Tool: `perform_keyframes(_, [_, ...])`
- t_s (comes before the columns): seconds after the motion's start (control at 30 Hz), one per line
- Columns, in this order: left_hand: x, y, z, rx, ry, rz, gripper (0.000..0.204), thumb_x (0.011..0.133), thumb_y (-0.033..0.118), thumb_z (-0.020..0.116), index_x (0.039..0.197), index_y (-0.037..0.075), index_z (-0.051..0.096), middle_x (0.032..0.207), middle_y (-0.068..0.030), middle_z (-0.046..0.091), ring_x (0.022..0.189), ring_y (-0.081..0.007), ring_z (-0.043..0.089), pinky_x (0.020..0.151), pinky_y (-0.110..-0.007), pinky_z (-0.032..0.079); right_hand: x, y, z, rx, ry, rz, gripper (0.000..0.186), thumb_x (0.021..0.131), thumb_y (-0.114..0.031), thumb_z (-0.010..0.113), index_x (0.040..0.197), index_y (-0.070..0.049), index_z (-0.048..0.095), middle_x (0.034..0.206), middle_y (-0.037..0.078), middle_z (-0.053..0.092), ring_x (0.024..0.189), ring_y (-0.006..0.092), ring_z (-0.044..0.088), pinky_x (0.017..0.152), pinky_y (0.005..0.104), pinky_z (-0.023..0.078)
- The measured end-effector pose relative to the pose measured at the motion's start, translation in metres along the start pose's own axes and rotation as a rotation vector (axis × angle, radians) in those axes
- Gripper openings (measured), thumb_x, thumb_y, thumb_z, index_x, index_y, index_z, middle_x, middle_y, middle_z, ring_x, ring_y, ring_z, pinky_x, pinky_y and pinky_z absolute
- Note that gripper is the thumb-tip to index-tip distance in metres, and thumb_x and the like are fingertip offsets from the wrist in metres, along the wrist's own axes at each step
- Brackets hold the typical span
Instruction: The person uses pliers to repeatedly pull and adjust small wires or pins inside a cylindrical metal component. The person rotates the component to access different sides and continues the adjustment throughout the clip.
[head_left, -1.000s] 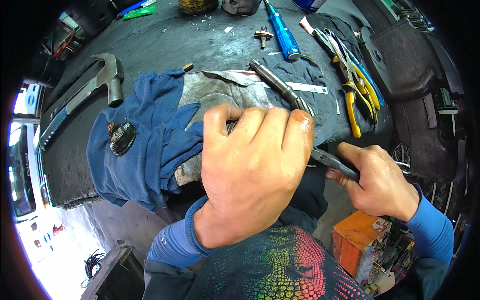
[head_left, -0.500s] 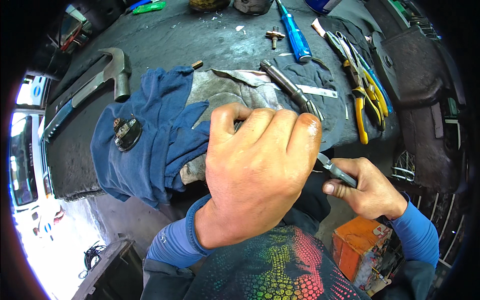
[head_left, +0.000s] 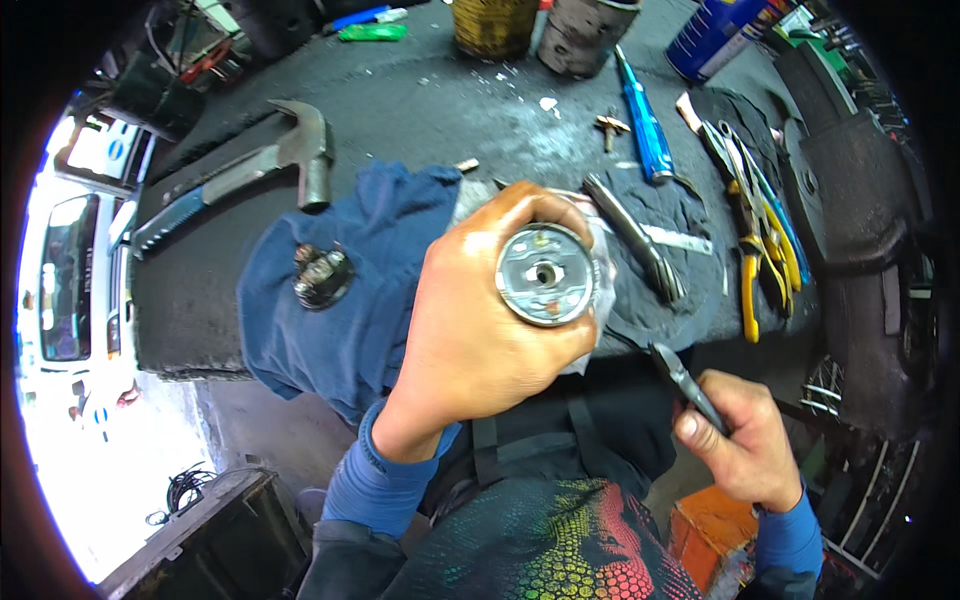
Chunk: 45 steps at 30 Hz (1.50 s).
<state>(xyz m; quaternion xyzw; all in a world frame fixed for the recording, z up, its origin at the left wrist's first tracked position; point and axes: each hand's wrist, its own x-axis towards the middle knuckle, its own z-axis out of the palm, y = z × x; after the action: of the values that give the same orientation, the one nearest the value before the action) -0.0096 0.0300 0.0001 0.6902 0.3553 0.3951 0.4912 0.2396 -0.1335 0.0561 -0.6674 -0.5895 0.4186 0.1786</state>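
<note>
My left hand [head_left: 465, 310] wraps round a cylindrical metal part [head_left: 525, 296], its round end face turned up, with a hole in the middle and small slots. My right hand [head_left: 745, 445] is closed on a slim grey tool [head_left: 690, 385] with a narrow metal tip, possibly a small knife, pointing up and left, apart from the metal part. Left of my left hand, a black round cap with metal terminals [head_left: 322, 278] sits on a crumpled blue cloth [head_left: 385, 260]. Just beyond the metal part, a steel shaft with a toothed end [head_left: 640, 245] rests on dark cloth.
A claw hammer [head_left: 255, 165] lies at the left of the dark bench. Toward the back are a blue screwdriver [head_left: 650, 130], a small brass-coloured fitting [head_left: 611, 128], a yellow can [head_left: 492, 28] and a blue can [head_left: 705, 45]. Yellow-handled pliers [head_left: 750, 275] lie right; an orange box [head_left: 705, 530] stands below.
My left hand has turned over, bringing the metal part's round face into view. My right hand with the grey tool has moved lower. The view has shifted, showing more of the bench's back.
</note>
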Motion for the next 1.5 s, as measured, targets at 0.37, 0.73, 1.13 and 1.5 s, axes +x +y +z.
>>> perform_keyframes(0.37, [-0.014,-0.012,-0.025,-1.044,-0.122,-0.159,0.058,0.071,0.001,0.094,0.121,0.005,0.063,0.104,-0.0102,0.072,0.103,-0.0220,0.071,0.095,-0.037,0.057,0.002,0.020,0.053,0.535,0.079,0.048,0.044,0.104,-0.035,0.083,0.088,0.003,0.068,0.081,0.008,0.068,0.071,0.0170,0.062,0.066,0.0337,0.049])
perform_keyframes(0.73, [-0.029,-0.005,-0.013,-1.185,-0.179,-0.273,0.061,0.067,0.003,0.089,0.122,0.005,0.062,0.103,-0.0106,0.068,0.102,-0.0271,0.071,0.096,-0.042,0.058,0.000,0.002,0.043,0.124,0.342,-0.385,0.024,0.096,-0.016,0.082,0.103,0.002,0.068,0.103,0.019,0.071,0.085,0.0310,0.069,0.074,0.0396,0.056])
perform_keyframes(1.13, [-0.037,0.024,-0.017,-0.769,-0.125,-0.357,0.067,0.063,0.004,0.096,0.120,0.005,0.061,0.115,-0.0093,0.067,0.107,-0.0218,0.071,0.099,-0.040,0.058,0.048,-0.030,0.035,-0.378,0.576,-0.723,0.043,0.065,0.003,0.079,0.108,-0.005,0.074,0.124,0.020,0.068,0.094,0.0344,0.068,0.081,0.0415,0.056])
perform_keyframes(1.5, [-0.029,0.035,-0.007,-0.046,-0.084,-0.162,0.050,0.074,0.006,0.093,0.116,0.005,0.067,0.110,-0.0027,0.068,0.100,-0.0136,0.070,0.093,-0.032,0.057,0.021,0.014,0.047,0.096,0.573,-0.366,0.018,0.094,-0.003,0.079,0.107,0.003,0.069,0.114,0.021,0.068,0.096,0.0337,0.068,0.086,0.0413,0.055])
